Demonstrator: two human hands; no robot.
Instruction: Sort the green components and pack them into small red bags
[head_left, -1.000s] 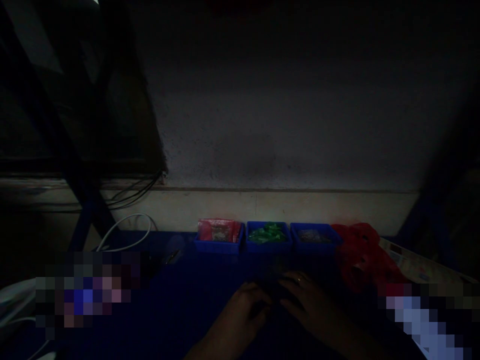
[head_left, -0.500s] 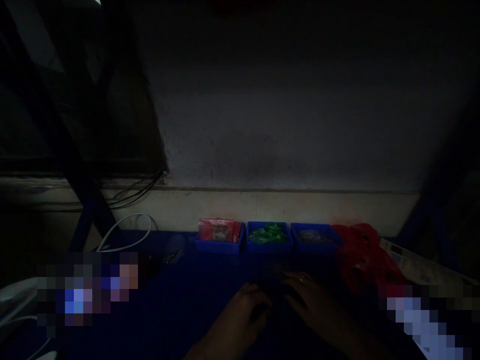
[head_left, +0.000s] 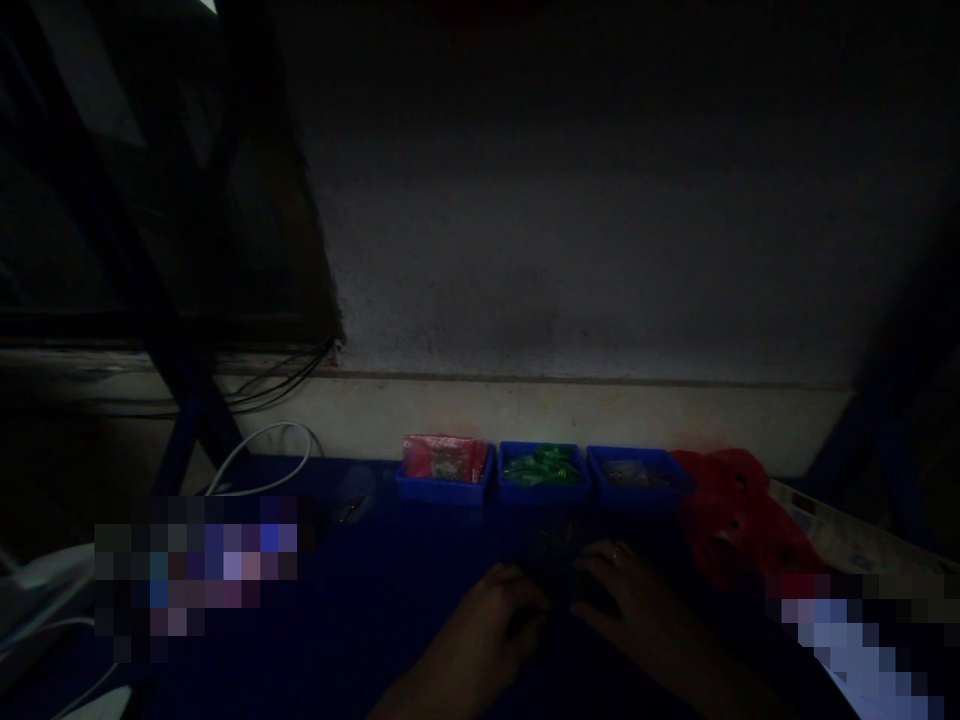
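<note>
The scene is very dark. My left hand (head_left: 491, 625) and my right hand (head_left: 637, 605) rest close together on a dark blue table (head_left: 375, 620), fingers curled toward a small dark object (head_left: 562, 590) between them that I cannot make out. A ring shows on my right hand. Behind my hands stand three blue trays in a row: the left tray (head_left: 442, 485) holds a red packet, the middle tray (head_left: 544, 485) holds green pieces, and the right tray (head_left: 637, 485) holds small dark parts.
A crumpled red plastic bag (head_left: 731, 515) lies right of the trays. White cable (head_left: 262, 460) loops at the table's back left, dark wires above it. A grey wall rises behind. A printed sheet (head_left: 840, 530) lies at far right.
The view has shifted slightly to the left, so everything sits a little further right. My hands stay together at the same spot on the table.
</note>
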